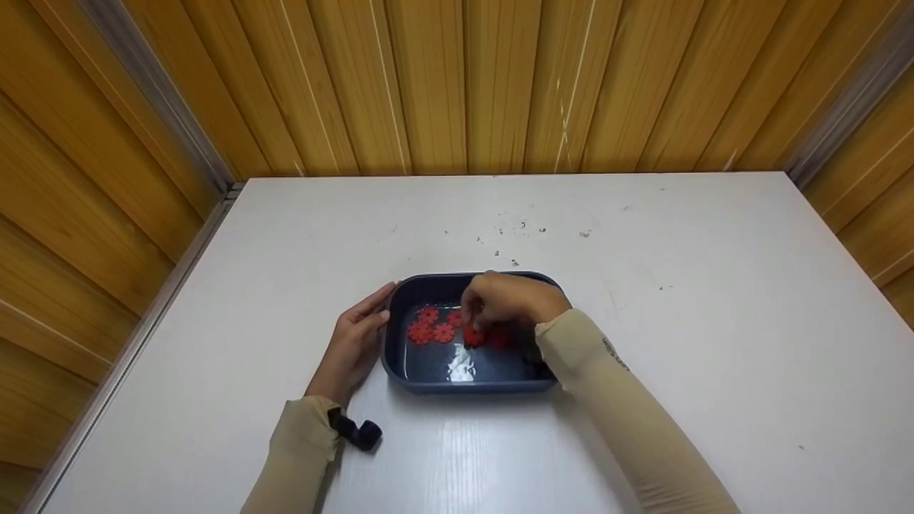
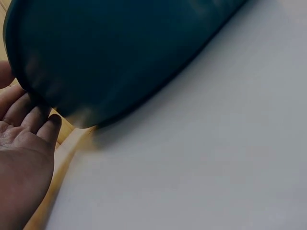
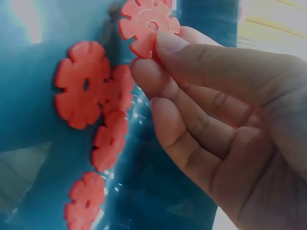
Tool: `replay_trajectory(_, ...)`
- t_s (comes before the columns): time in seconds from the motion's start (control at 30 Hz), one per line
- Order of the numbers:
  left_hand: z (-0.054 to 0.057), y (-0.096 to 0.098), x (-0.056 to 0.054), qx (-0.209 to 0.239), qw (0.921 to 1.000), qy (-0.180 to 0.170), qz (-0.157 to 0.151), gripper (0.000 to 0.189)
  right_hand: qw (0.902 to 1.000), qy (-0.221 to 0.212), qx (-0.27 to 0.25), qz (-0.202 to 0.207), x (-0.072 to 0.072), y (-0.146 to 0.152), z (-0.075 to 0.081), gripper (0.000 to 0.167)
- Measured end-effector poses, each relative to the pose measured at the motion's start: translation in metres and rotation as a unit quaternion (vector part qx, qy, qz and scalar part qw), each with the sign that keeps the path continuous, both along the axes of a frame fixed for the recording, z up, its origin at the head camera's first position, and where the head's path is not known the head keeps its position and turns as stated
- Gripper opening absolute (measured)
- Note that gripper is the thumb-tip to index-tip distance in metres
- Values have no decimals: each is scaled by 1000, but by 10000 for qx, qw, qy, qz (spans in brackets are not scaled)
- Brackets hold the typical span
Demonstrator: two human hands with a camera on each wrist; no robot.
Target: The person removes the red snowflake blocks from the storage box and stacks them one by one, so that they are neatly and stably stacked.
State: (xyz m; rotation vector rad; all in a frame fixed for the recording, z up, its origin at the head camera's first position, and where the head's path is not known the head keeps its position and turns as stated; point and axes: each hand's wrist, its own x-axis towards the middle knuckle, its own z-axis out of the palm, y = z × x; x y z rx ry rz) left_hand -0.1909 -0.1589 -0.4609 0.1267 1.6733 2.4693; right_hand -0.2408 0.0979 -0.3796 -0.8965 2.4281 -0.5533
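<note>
A dark blue rectangular tray (image 1: 468, 387) with rounded corners is in front of the person in the head view. The left hand (image 1: 353, 341) holds its left side, thumb at the rim and the other fingers along the outer wall. Over the tray, the right hand (image 1: 513, 296) pinches a red notched plastic disc (image 3: 140, 24) between thumb and fingers, as the right wrist view shows. Several more red discs (image 1: 421, 331) lie on the left part of the tray floor. The right hand and forearm hide part of the tray's right side.
The tray is on a white table (image 1: 285, 235) with small dark marks (image 1: 514, 263) behind the tray. Yellow wood-patterned panels (image 1: 428, 86) stand along the back and sides. A black strap piece (image 1: 360, 434) is at the left wrist.
</note>
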Motion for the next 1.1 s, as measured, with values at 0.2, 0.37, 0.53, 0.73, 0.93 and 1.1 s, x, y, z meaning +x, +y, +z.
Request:
replay_trajectory(0.2, -1, 1, -1, 23, 10000, -11, -33, 52, 9997, 162, -180, -26, -1, 6, 10, 13)
replay_trajectory(0.37, -1, 0, 2, 122, 9999, -9, -34, 53, 9992, 163, -344, -88, -1, 10, 15, 13)
replay_trajectory(0.53, -1, -3, 3, 79, 10000, -21, -16, 53, 9980, 361, -527, -21, -1, 16, 20, 14)
replay_trajectory(0.73, 0, -4, 3, 152, 9999, -35, 12, 52, 9956, 563, -740, -68, -2, 28, 27, 14)
replay_trajectory(0.93, 0, -5, 2, 168, 9998, -81, 54, 52, 9930, 667, -948, -208, 0, 42, 34, 14)
replay_trajectory(1.1, 0, -5, 2, 145, 9999, -81, 45, 52, 9889, 709, -1212, -496, 3, 56, 37, 15)
